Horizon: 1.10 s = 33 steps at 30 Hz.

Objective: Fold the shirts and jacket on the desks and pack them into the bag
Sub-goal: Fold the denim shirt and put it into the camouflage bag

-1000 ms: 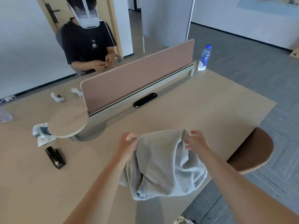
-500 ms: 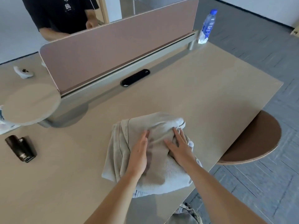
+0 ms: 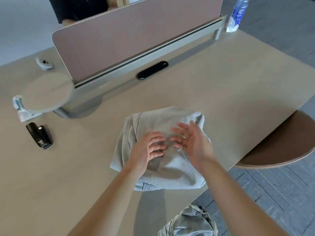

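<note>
I record a black cylindrical object lying at the left of the worktop, well apart from the folded pale grey jacket, which lies flat right of centre by the worktop's near edge. Over the jacket the left hand has its grip open, fingers loosely bent with tips at the fabric. Just beside it the right hand also has its grip open, palm turned inward, contact with the cloth not determinable; a fabric bag shows partly below the near edge, and a water bottle stands at the far right corner.
</note>
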Available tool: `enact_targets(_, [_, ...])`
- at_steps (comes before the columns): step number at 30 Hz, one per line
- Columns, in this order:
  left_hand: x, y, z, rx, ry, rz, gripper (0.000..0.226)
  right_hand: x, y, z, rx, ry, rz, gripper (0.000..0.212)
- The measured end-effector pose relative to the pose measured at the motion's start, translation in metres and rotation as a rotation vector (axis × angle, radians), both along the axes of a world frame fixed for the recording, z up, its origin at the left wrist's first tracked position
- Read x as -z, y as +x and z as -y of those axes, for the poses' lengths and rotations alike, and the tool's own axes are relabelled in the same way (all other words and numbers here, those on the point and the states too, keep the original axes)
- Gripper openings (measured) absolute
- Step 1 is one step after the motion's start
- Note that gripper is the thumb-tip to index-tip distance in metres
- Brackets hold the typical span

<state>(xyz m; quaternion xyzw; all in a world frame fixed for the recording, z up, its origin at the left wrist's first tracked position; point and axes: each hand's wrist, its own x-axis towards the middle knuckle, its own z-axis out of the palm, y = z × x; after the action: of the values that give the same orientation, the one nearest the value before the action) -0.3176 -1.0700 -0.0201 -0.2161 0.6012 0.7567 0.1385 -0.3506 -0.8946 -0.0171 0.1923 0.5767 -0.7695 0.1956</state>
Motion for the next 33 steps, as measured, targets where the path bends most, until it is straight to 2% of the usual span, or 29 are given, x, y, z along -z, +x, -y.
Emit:
enact_targets(2, [0.014,0.004,-0.001,-0.097,-0.046,0.089,0.034,0.017,0.001,0.007,-0.063,-0.036,0.08,0.05])
enact_targets(4, [0.024,0.009,-0.002,-0.156,-0.125,0.095,0.025,0.036,0.0,0.006,-0.088,-0.041,0.086,0.052])
enact_targets(7, [0.032,0.018,-0.002,-0.111,-0.285,-0.01,0.022,0.048,-0.001,0.011,-0.101,0.008,0.057,0.048])
enact_targets(12, [0.021,0.023,0.0,0.06,-0.417,-0.014,0.028,0.037,0.007,0.016,-0.199,0.152,0.041,0.039])
enact_targets(15, [0.002,0.024,0.017,0.061,-0.584,-0.034,0.025,0.018,0.012,0.006,-0.291,0.417,-0.055,0.041])
enact_targets(17, [-0.002,0.02,0.038,0.0,-0.756,-0.081,0.027,0.006,0.012,-0.001,-0.283,0.656,-0.145,0.032])
enact_targets(19, [0.003,0.013,0.056,0.029,-0.901,-0.047,0.033,0.002,0.007,-0.006,-0.264,0.868,-0.216,0.037])
enact_targets(22, [0.009,0.009,0.066,0.153,-0.857,0.119,0.067,0.011,0.0,-0.005,-0.348,1.055,-0.163,0.064])
enact_targets(24, [0.013,0.008,0.069,0.19,-0.821,0.141,0.085,0.019,-0.002,-0.003,-0.354,1.007,-0.062,0.083])
enact_targets(27, [0.023,0.004,0.076,0.203,-0.711,0.196,0.101,0.028,-0.004,-0.005,-0.355,0.998,-0.032,0.09])
enact_targets(30, [0.032,-0.003,0.081,0.268,-0.68,0.233,0.102,0.036,-0.008,-0.012,-0.34,1.025,0.044,0.094])
enact_targets(33, [0.031,-0.004,0.081,0.3,-0.642,0.216,0.087,0.038,-0.011,-0.014,-0.337,1.03,0.094,0.102])
